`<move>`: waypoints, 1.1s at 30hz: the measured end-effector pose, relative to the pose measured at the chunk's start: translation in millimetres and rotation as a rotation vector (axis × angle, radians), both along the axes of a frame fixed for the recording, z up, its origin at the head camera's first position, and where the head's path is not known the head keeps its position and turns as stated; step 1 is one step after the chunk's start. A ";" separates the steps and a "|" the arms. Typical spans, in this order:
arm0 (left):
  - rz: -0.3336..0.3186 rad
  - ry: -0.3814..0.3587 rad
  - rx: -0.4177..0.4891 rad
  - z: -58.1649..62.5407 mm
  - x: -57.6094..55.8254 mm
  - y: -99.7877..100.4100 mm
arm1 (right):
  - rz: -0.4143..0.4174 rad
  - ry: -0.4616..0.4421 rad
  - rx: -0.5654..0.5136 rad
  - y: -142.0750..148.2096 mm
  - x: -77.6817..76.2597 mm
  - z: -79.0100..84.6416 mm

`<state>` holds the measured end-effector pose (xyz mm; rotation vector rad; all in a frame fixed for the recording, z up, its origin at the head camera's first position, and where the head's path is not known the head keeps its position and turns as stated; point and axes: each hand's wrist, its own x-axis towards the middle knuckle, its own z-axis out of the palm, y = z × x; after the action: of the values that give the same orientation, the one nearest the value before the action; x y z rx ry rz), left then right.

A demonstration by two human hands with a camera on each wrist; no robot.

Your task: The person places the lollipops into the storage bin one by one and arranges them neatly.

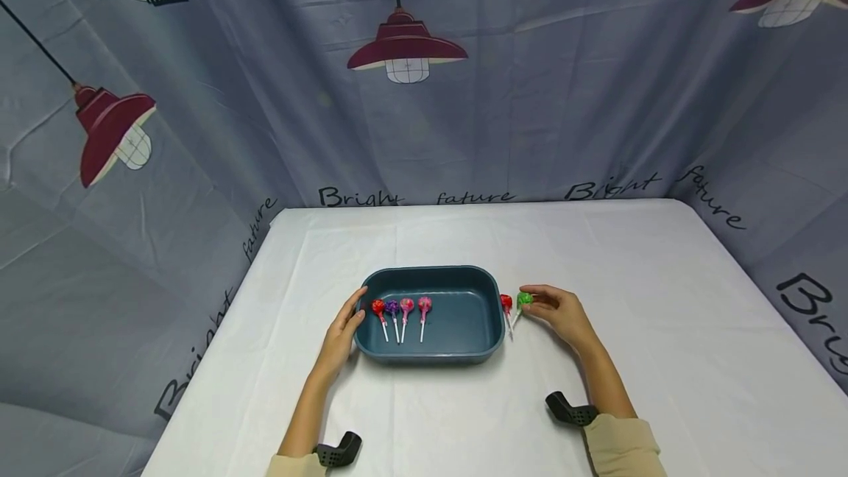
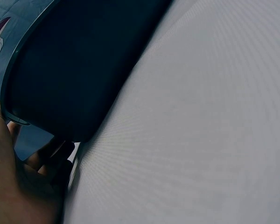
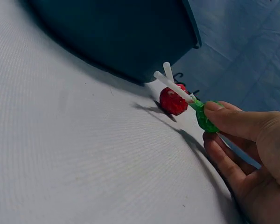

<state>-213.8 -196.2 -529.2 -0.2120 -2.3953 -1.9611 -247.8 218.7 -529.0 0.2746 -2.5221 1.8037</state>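
Note:
A dark blue-green rectangular tray (image 1: 464,330) sits on the table with several wrapped lollipops in it. They are a red lollipop (image 1: 378,307), a purple lollipop (image 1: 392,308) and two pink ones, sticks toward the person. My left hand (image 1: 342,326) grips the tray's left end, thumb at the rim and fingers along the outer wall. Just past the tray's right end, my right hand (image 1: 559,313) pinches a green lollipop (image 3: 206,116) by its wrapped head between thumb and fingers. Close beside it, a second red lollipop (image 3: 173,100) lies against the tray's right side.
White cloth (image 1: 636,278) covers the table. Behind it hangs a grey-blue curtain (image 1: 278,94) printed with lamps and lettering. Each wrist carries a black camera mount, such as the right mount (image 1: 571,411).

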 end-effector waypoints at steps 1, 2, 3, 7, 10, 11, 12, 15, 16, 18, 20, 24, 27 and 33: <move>-0.001 0.009 -0.004 -1.2 -0.2 -0.2 | 0.004 0.004 -0.005 0.6 0.6 1.2; -0.001 0.016 -0.006 -1.7 -0.4 -0.2 | 0.003 0.005 -0.018 1.2 1.2 2.5; 0.001 0.018 -0.008 -2.1 -0.7 -0.3 | 0.007 0.010 -0.028 2.0 1.5 4.0; 0.003 0.028 -0.016 -1.1 -0.5 0.6 | 0.012 0.033 -0.053 6.4 2.4 9.4; 0.008 0.021 -0.021 0.1 -0.4 1.2 | 0.003 0.047 -0.049 9.3 2.9 14.4; 0.010 0.018 -0.022 0.2 -0.5 1.3 | -0.001 0.050 -0.040 9.8 3.2 16.5; 0.012 0.017 -0.022 0.3 -0.4 1.3 | -0.006 0.055 -0.029 10.1 3.4 18.9; 0.015 0.018 -0.022 -0.2 -0.3 1.0 | -0.005 0.050 -0.028 8.9 4.0 26.8; 0.015 0.020 -0.019 -0.4 -0.3 0.9 | 0.001 0.044 -0.030 7.9 4.1 29.7; 0.014 0.027 -0.011 -0.8 -0.1 0.6 | 0.015 0.033 -0.036 5.4 3.7 35.6; 0.010 0.033 -0.007 -1.0 0.3 0.5 | 0.029 0.030 -0.040 2.0 3.0 42.0; 0.004 0.028 0.002 -0.5 0.5 0.9 | 0.057 0.037 -0.046 -6.8 -0.1 55.8; -0.001 0.028 0.005 -0.2 -0.1 0.7 | 0.083 0.045 -0.051 -15.9 -3.3 65.8; 0.002 0.019 0.001 -0.5 -0.9 0.6 | 0.134 0.040 -0.044 -37.4 -9.4 79.1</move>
<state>-214.7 -195.5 -529.7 -0.2262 -2.3824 -1.9501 -257.2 181.3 -449.9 0.4843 -2.4889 1.8771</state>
